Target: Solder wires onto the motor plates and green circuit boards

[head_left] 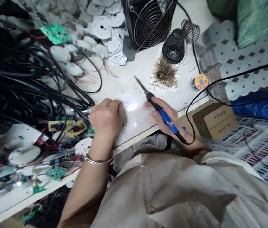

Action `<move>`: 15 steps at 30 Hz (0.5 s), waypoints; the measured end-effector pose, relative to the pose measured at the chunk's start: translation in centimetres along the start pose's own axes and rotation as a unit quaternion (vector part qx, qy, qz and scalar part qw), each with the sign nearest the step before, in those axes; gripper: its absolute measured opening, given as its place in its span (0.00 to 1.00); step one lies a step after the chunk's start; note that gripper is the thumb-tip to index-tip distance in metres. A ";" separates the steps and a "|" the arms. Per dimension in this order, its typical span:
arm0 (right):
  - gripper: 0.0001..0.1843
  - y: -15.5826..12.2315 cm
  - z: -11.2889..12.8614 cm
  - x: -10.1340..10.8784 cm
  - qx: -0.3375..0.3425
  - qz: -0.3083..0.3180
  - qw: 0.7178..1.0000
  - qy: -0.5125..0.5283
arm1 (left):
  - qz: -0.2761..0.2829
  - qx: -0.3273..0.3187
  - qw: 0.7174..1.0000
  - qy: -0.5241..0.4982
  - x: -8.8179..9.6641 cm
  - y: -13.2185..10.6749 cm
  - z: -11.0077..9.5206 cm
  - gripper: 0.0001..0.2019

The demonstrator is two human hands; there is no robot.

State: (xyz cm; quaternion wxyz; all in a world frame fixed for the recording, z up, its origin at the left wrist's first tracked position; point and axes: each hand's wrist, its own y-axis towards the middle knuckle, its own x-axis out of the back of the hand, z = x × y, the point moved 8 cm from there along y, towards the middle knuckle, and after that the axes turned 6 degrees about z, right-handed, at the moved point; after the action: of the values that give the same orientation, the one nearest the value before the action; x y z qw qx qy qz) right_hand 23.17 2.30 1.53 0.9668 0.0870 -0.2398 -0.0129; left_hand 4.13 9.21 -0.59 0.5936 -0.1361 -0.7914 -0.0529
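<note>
A blue and black soldering iron (166, 118) lies in my right hand (164, 115), its bare metal tip pointing up and left over the white worktop (121, 77). My left hand (107, 117) rests closed at the ends of the black cables (69, 88). Its fingers curl under, and whatever they hold is hidden. Just left of that hand are brown circuit boards (76, 128) with small parts on them. Beyond the iron's tip, dark and gold debris covers a pad (164, 74). A solder spool (200, 81) stands to the right, near the front edge.
A black fan (151, 23) stands at the back beside the iron stand (173, 47) with its coil (191, 31). White plates (101, 27) and a green circuit board (55, 34) crowd the left. Grey perforated sheets (238, 53) lie right; a cardboard box (219, 122) is below. The iron's cord crosses the right side.
</note>
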 end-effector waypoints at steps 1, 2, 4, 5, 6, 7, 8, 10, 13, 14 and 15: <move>0.23 -0.2 -0.4 1.8 -0.009 -0.059 0.998 -0.001 | -0.006 -0.007 1.000 0.001 0.0 0.0 0.0 0.16; 0.21 -0.4 -1.0 3.5 -0.018 -0.121 0.992 0.000 | -0.012 -0.015 1.000 0.003 0.0 -0.1 0.0 0.16; 0.20 -0.7 -2.9 6.4 -0.041 -0.225 0.973 0.021 | -0.025 -0.025 0.999 0.003 0.0 -0.2 0.1 0.16; 0.20 -0.7 -4.1 7.4 -0.055 -0.260 0.963 0.038 | -0.030 -0.027 0.999 -0.002 0.0 -0.2 0.2 0.15; 0.20 -0.6 -5.2 8.0 -0.069 -0.283 0.955 0.056 | -0.034 -0.027 0.999 -0.010 0.0 -0.2 0.3 0.15; 0.21 -0.5 -6.2 8.4 -0.082 -0.297 0.949 0.072 | -0.036 -0.027 0.999 -0.016 0.0 -0.2 0.4 0.14; 0.22 -0.3 -7.1 8.6 -0.094 -0.305 0.944 0.087 | -0.039 -0.029 0.999 -0.018 0.0 -0.2 0.5 0.14; 0.24 -0.1 -8.1 8.6 -0.105 -0.308 0.939 0.111 | -0.044 -0.040 0.998 -0.006 -0.1 -0.2 0.4 0.13; 0.25 -0.1 -8.5 8.4 -0.106 -0.308 0.938 0.122 | -0.057 -0.053 0.997 0.027 -0.2 -0.1 0.1 0.14; 0.24 -0.2 -8.5 8.4 -0.106 -0.308 0.938 0.117 | -0.061 -0.054 0.996 0.033 -0.2 -0.1 0.0 0.14; 0.24 -0.3 -8.5 8.4 -0.104 -0.310 0.939 0.108 | -0.064 -0.054 0.996 0.036 -0.2 -0.1 0.0 0.14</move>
State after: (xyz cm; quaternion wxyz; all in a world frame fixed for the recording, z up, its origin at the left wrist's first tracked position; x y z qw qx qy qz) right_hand 34.57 2.86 -1.99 0.9387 0.0565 -0.0922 -0.3273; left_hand 4.15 9.09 -0.79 0.6087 -0.1153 -0.7726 -0.1384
